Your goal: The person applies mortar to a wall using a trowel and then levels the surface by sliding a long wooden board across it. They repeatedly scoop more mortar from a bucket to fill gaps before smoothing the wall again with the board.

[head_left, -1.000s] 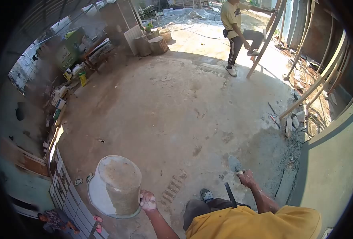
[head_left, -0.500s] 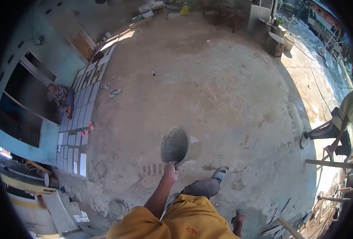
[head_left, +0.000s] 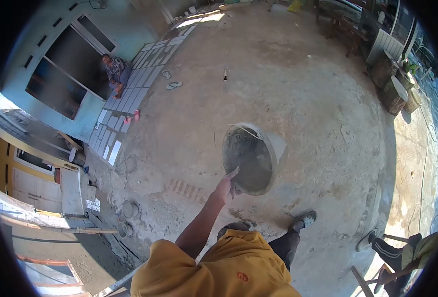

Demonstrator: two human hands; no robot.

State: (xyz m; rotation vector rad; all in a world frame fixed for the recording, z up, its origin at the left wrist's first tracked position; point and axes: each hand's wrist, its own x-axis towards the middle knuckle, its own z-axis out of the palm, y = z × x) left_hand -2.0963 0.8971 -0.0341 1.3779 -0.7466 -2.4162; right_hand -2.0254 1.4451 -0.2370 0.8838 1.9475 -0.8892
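Note:
My left hand (head_left: 225, 189) is closed on the near rim of a bucket (head_left: 278, 144), thumb over the inner side. The bucket tips sideways, its mouth facing me and to the left, its inside coated in grey cement-like residue. A thin wire handle (head_left: 249, 130) crosses the top of the mouth. Below the bucket lies the rough concrete floor (head_left: 322, 133). My right hand is out of view, hidden beyond my yellow shirt (head_left: 233, 267). One shod foot (head_left: 305, 220) shows ahead on the right.
A person (head_left: 116, 74) sits by the doorway on white tiles (head_left: 135, 91); sandals (head_left: 174, 85) and pink footwear (head_left: 137, 115) lie nearby. Another person's leg (head_left: 384, 250) and wooden pieces (head_left: 361, 282) are at lower right. Log stools (head_left: 393, 96) stand at upper right.
The bucket and my left hand have moved up and right in view, showing more of the bucket's inside. My view has turned left, and my right hand has left the frame.

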